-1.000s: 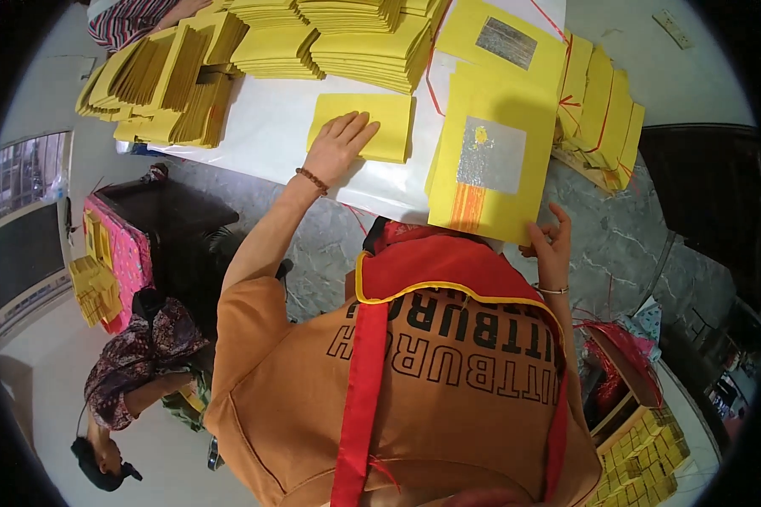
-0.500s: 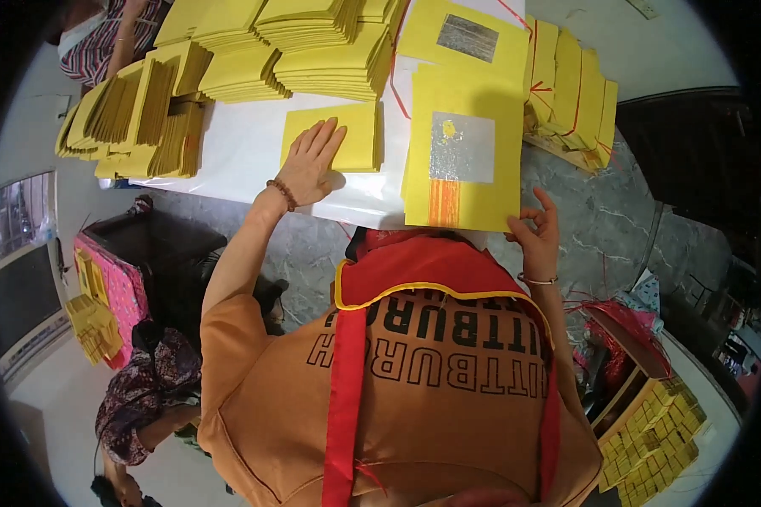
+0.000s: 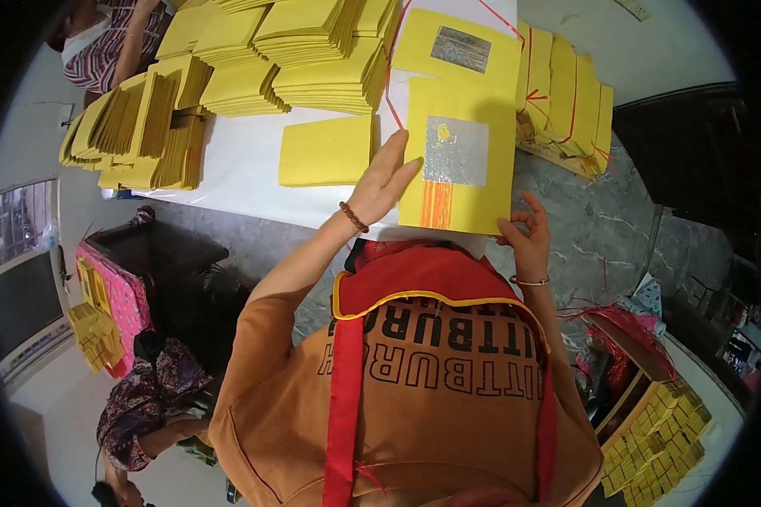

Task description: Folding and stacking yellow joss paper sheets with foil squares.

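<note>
The left hand point(image 3: 386, 179) has left the folded yellow sheet point(image 3: 325, 152), now flat against the foil-square sheet point(image 3: 458, 160); right hand point(image 3: 526, 238) pinches its lower corner.

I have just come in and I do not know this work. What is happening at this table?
A person in an orange top is handling a large yellow paper sheet with a silver foil square and orange stripes. The left hand lies flat on its left edge, and the right hand grips its lower right corner. A folded yellow sheet lies to the left on the white table. Stacks of yellow paper fill the far side, with red-tied bundles to the right.
</note>
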`<state>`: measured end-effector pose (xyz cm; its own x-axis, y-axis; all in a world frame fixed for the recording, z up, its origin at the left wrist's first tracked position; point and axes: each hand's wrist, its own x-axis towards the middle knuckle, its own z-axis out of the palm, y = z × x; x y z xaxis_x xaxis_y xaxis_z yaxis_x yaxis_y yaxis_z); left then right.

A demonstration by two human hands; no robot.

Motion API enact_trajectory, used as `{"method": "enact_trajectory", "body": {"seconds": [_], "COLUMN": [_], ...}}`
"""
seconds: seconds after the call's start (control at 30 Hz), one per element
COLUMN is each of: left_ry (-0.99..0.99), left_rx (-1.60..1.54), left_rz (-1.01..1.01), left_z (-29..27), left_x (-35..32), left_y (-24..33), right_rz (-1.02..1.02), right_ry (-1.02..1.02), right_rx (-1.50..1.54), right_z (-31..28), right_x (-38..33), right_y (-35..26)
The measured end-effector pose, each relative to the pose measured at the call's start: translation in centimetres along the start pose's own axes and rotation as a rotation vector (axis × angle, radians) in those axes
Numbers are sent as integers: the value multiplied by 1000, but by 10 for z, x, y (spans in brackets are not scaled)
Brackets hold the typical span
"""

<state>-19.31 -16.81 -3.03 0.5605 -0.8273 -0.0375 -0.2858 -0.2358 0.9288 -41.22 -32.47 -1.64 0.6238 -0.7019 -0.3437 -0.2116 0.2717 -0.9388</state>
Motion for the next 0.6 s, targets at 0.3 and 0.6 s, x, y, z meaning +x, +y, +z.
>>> {"method": "enact_trajectory", "body": {"seconds": [0.3,0.6], "left_ry": [113,93], "left_rx": [-716,-805], "left_rz": [-186,-172], "left_z": [20,37], "left_x": [19,31], "left_y": [-5,-29], "right_rz": [-254,-262], "right_ry": [37,-156], "right_rx": [-291,36], "right_z": [-10,13], "right_x": [36,69], "right_y": [35,52]}}
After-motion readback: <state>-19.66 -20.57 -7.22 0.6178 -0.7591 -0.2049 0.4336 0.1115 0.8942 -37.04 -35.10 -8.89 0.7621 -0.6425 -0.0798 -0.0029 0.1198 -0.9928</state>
